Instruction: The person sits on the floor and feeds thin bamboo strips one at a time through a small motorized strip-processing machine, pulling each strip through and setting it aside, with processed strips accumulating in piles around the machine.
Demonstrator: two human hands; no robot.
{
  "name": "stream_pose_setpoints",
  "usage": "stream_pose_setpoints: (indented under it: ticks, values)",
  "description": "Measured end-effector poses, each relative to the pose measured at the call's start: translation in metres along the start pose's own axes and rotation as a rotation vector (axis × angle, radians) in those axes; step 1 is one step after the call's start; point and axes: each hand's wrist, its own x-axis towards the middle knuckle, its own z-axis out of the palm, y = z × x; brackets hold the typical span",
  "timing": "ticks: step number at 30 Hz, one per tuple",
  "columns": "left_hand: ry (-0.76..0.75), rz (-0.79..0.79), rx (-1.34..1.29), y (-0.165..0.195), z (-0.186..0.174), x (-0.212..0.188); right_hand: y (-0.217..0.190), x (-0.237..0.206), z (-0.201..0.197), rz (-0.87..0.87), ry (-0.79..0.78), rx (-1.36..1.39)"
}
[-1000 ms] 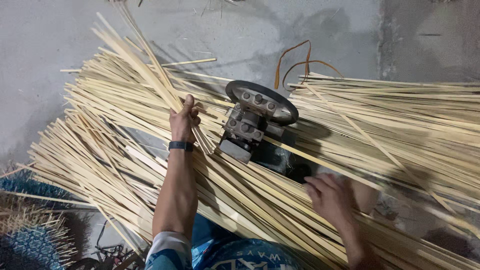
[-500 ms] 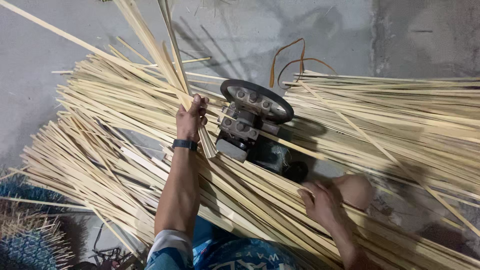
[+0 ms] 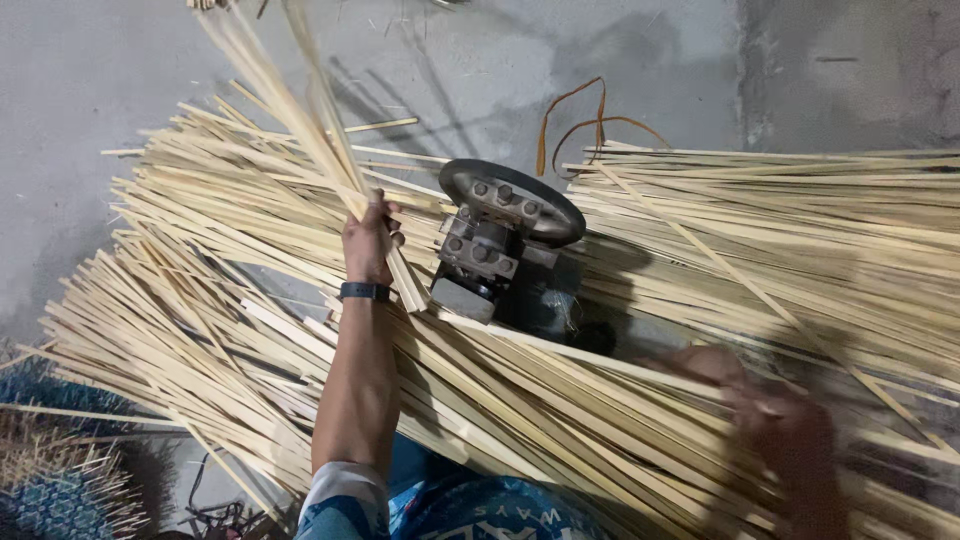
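Now the left hand (image 3: 368, 243) is gripping a bundle of bamboo strips (image 3: 300, 120), fanning far-left above the fist; the blurred right hand (image 3: 790, 440) is resting on the near-right strips, its grip unclear.

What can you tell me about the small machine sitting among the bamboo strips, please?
The machine is a compact, dark metal unit with a round, disc-like rim on top, studded with bolts, above a blocky grey body. It sits tilted on the heap of pale strips, which surround it on all sides. An orange cord loops behind it on the concrete floor. The left hand, gripping a raised bundle of strips, is just beside it, not touching.
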Motion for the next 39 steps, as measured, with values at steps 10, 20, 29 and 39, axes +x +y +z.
stream_pose_setpoints:
  ticks: [10,20,29,39]
  values:
    - [0.065,0.053,-0.189,0.016,-0.008,-0.004,0.102,-0.005,0.001,0.103,0.138,0.064]
    - [0.118,0.027,0.083,0.013,0.004,-0.013,0.04,0.042,0.031,-0.162,0.12,0.578]
    - [0.023,-0.01,0.201,0.0,0.008,-0.011,-0.075,0.053,-0.012,0.097,-0.117,0.307]
    - [-0.033,-0.005,0.024,-0.011,0.005,-0.001,-0.086,0.075,0.053,-0.051,0.091,-0.15]
